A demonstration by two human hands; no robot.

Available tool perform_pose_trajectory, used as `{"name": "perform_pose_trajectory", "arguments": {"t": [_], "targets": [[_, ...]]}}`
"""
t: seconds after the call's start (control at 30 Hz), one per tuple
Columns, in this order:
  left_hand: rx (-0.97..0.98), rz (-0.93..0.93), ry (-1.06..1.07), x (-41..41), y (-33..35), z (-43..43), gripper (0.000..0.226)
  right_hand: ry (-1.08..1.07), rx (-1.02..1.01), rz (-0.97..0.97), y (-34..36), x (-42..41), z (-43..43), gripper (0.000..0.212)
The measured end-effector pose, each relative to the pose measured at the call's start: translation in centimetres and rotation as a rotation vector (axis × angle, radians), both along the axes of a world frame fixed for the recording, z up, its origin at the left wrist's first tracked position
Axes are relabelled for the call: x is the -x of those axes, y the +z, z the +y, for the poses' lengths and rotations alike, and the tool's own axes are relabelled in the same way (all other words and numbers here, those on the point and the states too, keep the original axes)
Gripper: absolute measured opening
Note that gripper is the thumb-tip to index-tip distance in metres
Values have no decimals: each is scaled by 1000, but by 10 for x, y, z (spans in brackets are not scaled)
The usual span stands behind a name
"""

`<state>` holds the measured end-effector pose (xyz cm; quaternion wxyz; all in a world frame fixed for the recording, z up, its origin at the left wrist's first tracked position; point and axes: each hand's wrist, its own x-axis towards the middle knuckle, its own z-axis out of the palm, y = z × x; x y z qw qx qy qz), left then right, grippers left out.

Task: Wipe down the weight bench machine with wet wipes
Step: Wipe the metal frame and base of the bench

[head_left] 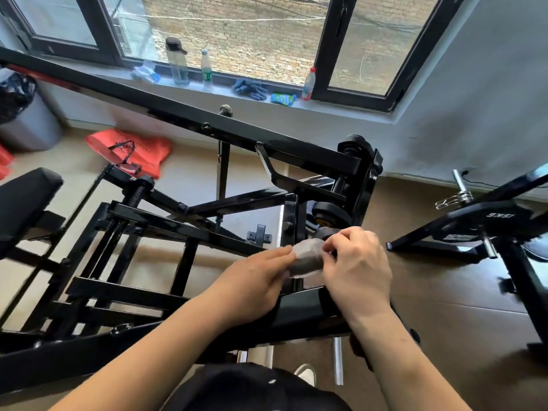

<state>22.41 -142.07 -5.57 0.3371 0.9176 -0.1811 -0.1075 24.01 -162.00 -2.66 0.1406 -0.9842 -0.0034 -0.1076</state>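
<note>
Overhead, looking down past both forearms. Black weight bench machine (207, 221) filling the view beyond and left of the hands: welded square tube, rigid, heavy, not going anywhere under wiping pressure. Nearest crossbar directly beneath both wrists; upright post with round black plates just beyond the right hand. Padded seat (26, 203) well off to the left of the left hand. Second black frame (462, 229) with a loaded plate off to the right of the right hand, apart from the main machine.

Left hand (255, 280) palm down, fingers together and extended, tips touching the left edge of the wet wipe (307, 258). Right hand (355, 262) curled, thumb and fingertips pinching the wipe's right side. Wipe held between the two hands, above the crossbar, not pressed to metal. Grey and soiled-looking on its exposed face.

Handling judgement: wipe thin, limp, damp, near weightless; likely to bunch or tear on bolt heads and tube edges. Best pinched at opposite edges for refolding, then backed with flat fingers for wiping. Looks like a refold toward a cleaner face, though not certain.

Windowsill (222, 90) far beyond the hands, holding bottles and blue gloves (249, 89).
</note>
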Motion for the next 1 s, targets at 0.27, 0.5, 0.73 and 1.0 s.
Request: {"name": "perform_pose_trajectory", "arguments": {"t": [0.27,0.5,0.73,1.0], "targets": [[-32,-101,-185,-16,3,-25,49,78,-483,-22,26,24,9,18],[-24,-30,-171,-13,-6,9,56,139,-6,177,-12,40,23,62],[-36,-53,-128,-13,6,36,51,114,68,257,-8,34,23,69],[17,-215,-303,-31,19,-11,32,100,-273,428,24,18,-15,48]]}}
